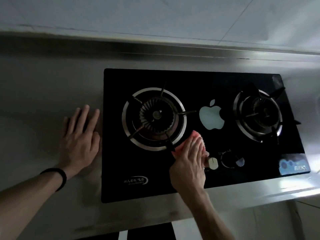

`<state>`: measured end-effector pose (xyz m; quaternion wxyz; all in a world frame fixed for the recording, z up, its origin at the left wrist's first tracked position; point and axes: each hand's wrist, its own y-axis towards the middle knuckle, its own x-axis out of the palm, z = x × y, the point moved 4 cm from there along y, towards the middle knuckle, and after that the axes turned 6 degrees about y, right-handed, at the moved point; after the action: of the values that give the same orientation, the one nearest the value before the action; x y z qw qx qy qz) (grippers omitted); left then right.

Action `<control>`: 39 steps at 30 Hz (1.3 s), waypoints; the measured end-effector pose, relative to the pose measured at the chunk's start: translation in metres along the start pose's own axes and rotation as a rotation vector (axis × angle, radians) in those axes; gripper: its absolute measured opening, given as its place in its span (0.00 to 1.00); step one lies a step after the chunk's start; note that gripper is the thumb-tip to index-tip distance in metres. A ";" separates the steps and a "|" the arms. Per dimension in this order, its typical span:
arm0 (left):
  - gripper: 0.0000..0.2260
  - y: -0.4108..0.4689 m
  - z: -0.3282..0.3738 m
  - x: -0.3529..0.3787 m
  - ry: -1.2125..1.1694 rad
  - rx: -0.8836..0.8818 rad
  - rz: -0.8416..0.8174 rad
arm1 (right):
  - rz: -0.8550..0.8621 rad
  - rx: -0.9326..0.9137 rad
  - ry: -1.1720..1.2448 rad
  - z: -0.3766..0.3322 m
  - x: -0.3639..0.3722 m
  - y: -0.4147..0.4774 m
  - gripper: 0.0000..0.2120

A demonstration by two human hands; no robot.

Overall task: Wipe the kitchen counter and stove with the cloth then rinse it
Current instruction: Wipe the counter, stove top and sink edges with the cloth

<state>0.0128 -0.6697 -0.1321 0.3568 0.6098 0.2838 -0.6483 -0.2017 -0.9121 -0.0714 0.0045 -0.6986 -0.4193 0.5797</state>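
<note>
Counter (43, 87): steel, dim light, runs the full width below a tiled wall (155, 13).

Stove (204, 172): black glass top set into the counter, long axis left–right. Left burner (154, 118) and right burner (258, 112), each with a pan grate; pale apple mark (211, 116) between them.

Left hand (80, 139): flat on the counter, fingers spread and open, holding nothing, just beside the stove's left edge. Looks like a brace. Dark band (58, 177) on that wrist.

Right hand (188, 158): palm down, fingers together, pressing the cloth (196, 134) onto the glass. A flat press rather than a pinch.

Cloth: pink, bunched, on the glass at the lower right of the left burner's ring, touching or nearly touching a grate leg. Mostly covered by the hand; what shows runs from near-left to far-right, the far end pointing toward the apple mark.

Knob (212, 163): small, pale, just right of the hand.

Risks, my judgement: cloth snags on the grate leg and shifts the grate; wrist or cloth nudges the knob and turns gas on. The area under the grates is likely to be missed with a flat palm.
</note>
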 end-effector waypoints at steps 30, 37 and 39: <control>0.31 0.002 0.016 -0.004 0.001 -0.174 -0.021 | -0.378 -1.078 -0.482 -0.144 -0.085 0.240 0.37; 0.31 0.003 0.016 -0.005 0.000 -0.188 -0.026 | -0.325 -0.989 -0.305 -0.116 -0.095 0.245 0.33; 0.31 0.004 0.017 -0.008 -0.009 -0.187 -0.025 | -0.264 -0.914 -0.234 -0.085 -0.109 0.244 0.33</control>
<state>0.0062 -0.6844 -0.1227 0.4055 0.5674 0.3490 -0.6259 0.0116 -1.0947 -0.0759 -0.2763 -0.5000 -0.7135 0.4056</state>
